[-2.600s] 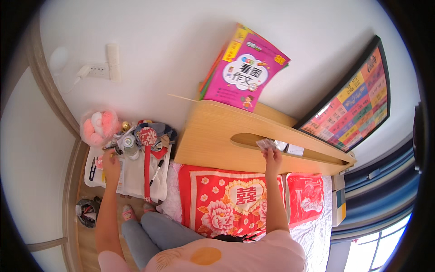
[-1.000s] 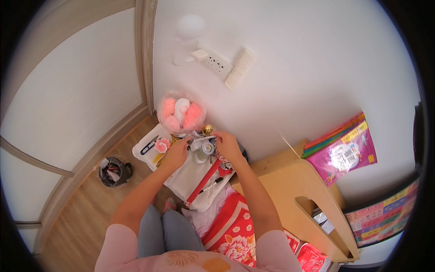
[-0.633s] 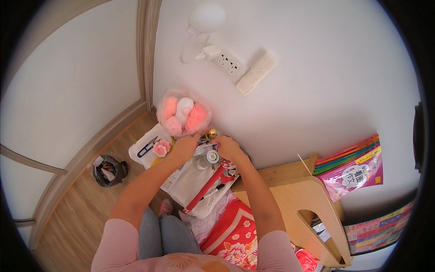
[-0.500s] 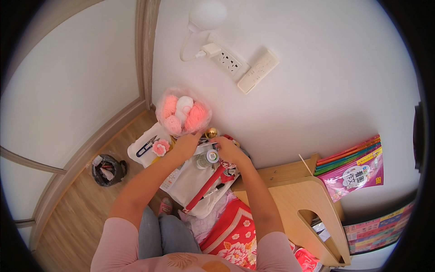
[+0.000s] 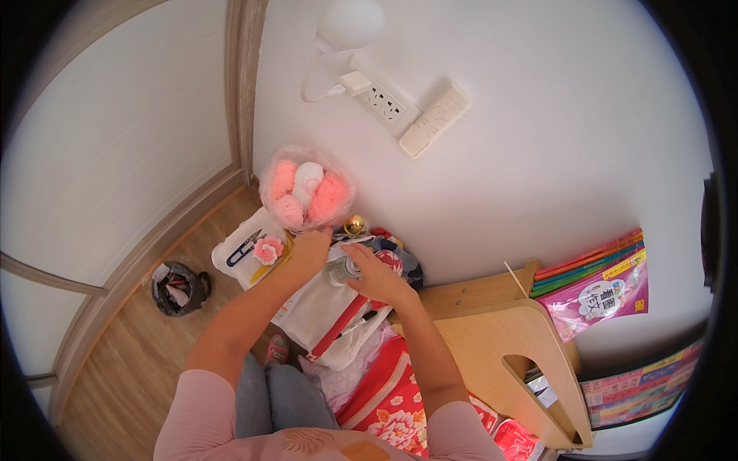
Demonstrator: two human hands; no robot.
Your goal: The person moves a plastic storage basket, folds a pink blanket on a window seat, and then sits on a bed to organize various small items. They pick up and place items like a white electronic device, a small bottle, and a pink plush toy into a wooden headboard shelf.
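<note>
My left hand is at the far end of the white cloth, just below a clear bag of pink and white yarn balls. Its fingers are bent together; whatever they pinch is hidden. My right hand has its fingers apart beside a small clear jar with a pale lid, partly covering it. Left of my left hand lie a pink-and-white crocheted flower and dark-blue thread snips. A gold ball sits beyond both hands.
A black-lined bin stands on the wooden floor at left. Red floral fabric lies by my legs. At right are a wooden stand and upright books. The wall behind has a power socket.
My right hand has come down and left, from the cloth's far edge to the jar, and its fingers have spread. My left hand stays near the yarn bag. The view has shifted slightly.
</note>
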